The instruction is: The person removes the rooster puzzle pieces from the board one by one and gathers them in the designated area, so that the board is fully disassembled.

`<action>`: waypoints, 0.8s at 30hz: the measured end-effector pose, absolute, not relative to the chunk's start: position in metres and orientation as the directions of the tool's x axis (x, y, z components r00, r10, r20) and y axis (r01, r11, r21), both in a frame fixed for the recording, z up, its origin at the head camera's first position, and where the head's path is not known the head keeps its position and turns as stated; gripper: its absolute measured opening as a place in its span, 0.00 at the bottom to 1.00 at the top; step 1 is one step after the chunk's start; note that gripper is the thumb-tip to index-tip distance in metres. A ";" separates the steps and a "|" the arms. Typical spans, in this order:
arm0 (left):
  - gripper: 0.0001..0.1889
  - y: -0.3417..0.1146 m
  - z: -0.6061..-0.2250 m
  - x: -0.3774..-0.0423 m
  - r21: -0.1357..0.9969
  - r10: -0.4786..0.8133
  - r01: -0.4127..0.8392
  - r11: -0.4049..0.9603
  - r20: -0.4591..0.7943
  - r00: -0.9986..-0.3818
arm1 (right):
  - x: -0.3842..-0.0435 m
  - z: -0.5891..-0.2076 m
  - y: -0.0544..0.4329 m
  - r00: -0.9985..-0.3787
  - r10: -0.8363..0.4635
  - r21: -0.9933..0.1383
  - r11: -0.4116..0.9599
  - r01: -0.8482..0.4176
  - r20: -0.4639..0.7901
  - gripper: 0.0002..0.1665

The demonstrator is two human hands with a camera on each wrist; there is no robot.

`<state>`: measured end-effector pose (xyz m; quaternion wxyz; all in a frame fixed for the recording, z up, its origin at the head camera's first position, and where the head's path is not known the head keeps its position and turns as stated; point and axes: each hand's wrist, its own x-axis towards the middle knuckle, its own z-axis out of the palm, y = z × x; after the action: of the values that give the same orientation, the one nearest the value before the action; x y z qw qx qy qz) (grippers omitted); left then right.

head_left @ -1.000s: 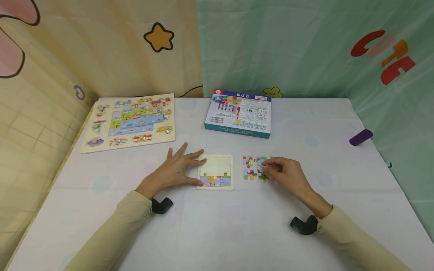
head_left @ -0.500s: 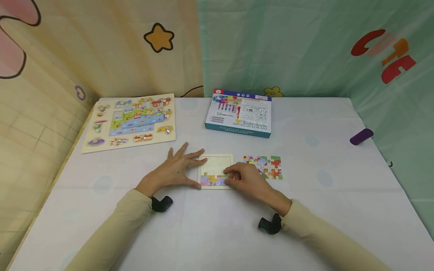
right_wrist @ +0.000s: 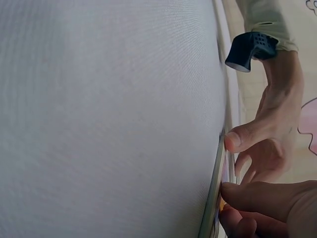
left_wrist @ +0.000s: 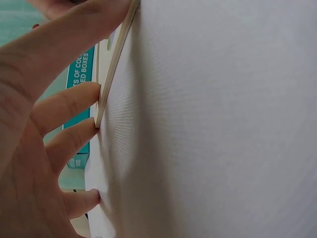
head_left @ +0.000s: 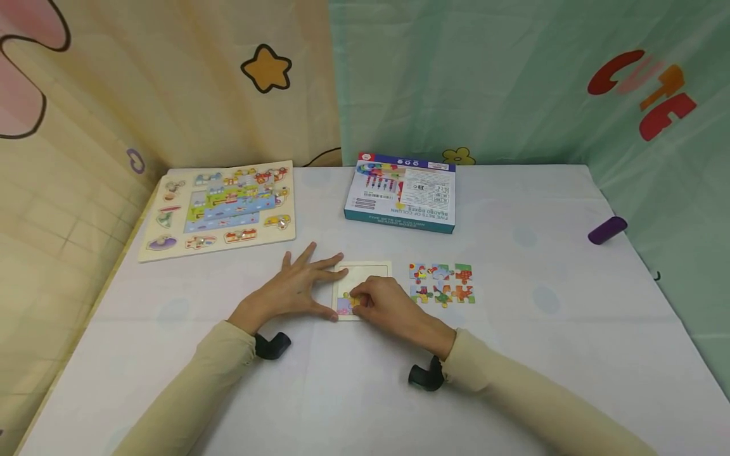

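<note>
A small square puzzle tray (head_left: 362, 263) with a pale wooden frame lies flat in front of me. Along its near edge sit jigsaw pieces, a purple puzzle piece (head_left: 343, 305) among them. My left hand (head_left: 293, 288) has its fingers spread, thumb and fingertips touching the tray's left edge; the left wrist view shows the tray rim (left_wrist: 116, 62) against them. Over the tray's near part, my right hand (head_left: 390, 308) has thumb and fingers curled at a yellow puzzle piece (head_left: 355, 300), which they partly cover. The rest of the near row is hidden behind this hand.
Several loose puzzle pieces (head_left: 441, 285) lie in two rows right of the tray. A large knobbed puzzle board (head_left: 217, 212) is at the back left, a beaded-boxes carton (head_left: 400, 193) at the back middle. A purple cylinder (head_left: 607, 230) lies near the right edge.
My right hand has moved left from the loose pieces onto the tray, then further along its near row to the yellow piece. The left hand has stayed at the tray's left edge.
</note>
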<state>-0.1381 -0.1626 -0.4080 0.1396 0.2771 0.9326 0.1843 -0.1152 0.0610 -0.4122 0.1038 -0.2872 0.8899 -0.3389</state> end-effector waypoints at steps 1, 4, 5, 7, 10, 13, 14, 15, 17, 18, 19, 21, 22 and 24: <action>0.47 -0.163 -0.408 -0.138 0.422 0.568 0.465 0.778 -0.158 -0.807 | -0.115 -0.412 0.060 -0.816 -0.578 -0.663 0.608 -0.437 0.008 0.12; 0.47 -0.163 -0.408 -0.138 0.424 0.566 0.463 0.778 -0.157 -0.809 | -0.115 -0.412 0.059 -0.826 -0.563 -0.669 0.616 -0.416 -0.005 0.11; 0.47 -0.163 -0.407 -0.138 0.426 0.567 0.463 0.777 -0.156 -0.809 | -0.114 -0.412 0.059 -0.828 -0.561 -0.673 0.614 -0.413 -0.004 0.10; 0.46 -0.163 -0.407 -0.138 0.428 0.567 0.463 0.776 -0.154 -0.809 | -0.114 -0.411 0.058 -0.831 -0.556 -0.682 0.610 -0.403 -0.006 0.10; 0.46 -0.163 -0.406 -0.138 0.428 0.568 0.463 0.776 -0.155 -0.808 | -0.114 -0.411 0.057 -0.836 -0.549 -0.694 0.602 -0.394 -0.002 0.09; 0.47 -0.162 -0.407 -0.138 0.423 0.568 0.464 0.778 -0.159 -0.807 | -0.114 -0.412 0.057 -0.842 -0.539 -0.701 0.602 -0.383 -0.003 0.09; 0.47 -0.162 -0.407 -0.138 0.421 0.568 0.464 0.779 -0.161 -0.807 | -0.113 -0.412 0.057 -0.845 -0.535 -0.701 0.604 -0.379 -0.004 0.08; 0.47 -0.162 -0.407 -0.138 0.421 0.567 0.463 0.780 -0.162 -0.808 | -0.113 -0.413 0.056 -0.848 -0.530 -0.703 0.605 -0.374 -0.005 0.08; 0.47 -0.162 -0.408 -0.138 0.422 0.568 0.464 0.779 -0.160 -0.807 | -0.113 -0.414 0.056 -0.853 -0.521 -0.706 0.609 -0.362 -0.011 0.08; 0.47 -0.162 -0.408 -0.138 0.423 0.568 0.465 0.778 -0.158 -0.807 | -0.112 -0.414 0.056 -0.857 -0.515 -0.708 0.611 -0.354 -0.017 0.08; 0.47 -0.162 -0.409 -0.138 0.423 0.569 0.466 0.777 -0.155 -0.808 | -0.112 -0.415 0.056 -0.859 -0.511 -0.710 0.612 -0.349 -0.018 0.08; 0.47 -0.162 -0.409 -0.138 0.427 0.570 0.467 0.774 -0.149 -0.808 | -0.112 -0.415 0.056 -0.862 -0.506 -0.716 0.608 -0.343 -0.016 0.08; 0.47 -0.163 -0.410 -0.139 0.428 0.571 0.468 0.773 -0.147 -0.808 | -0.111 -0.416 0.057 -0.864 -0.504 -0.719 0.606 -0.342 -0.014 0.07; 0.47 -0.163 -0.410 -0.139 0.429 0.570 0.467 0.773 -0.147 -0.808 | -0.110 -0.417 0.057 -0.866 -0.500 -0.717 0.602 -0.352 0.005 0.06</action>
<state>-0.1386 -0.1628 -0.4104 0.1354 0.2783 0.9318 0.1898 -0.1104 0.0572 -0.4166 0.0983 -0.2393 0.8895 -0.3766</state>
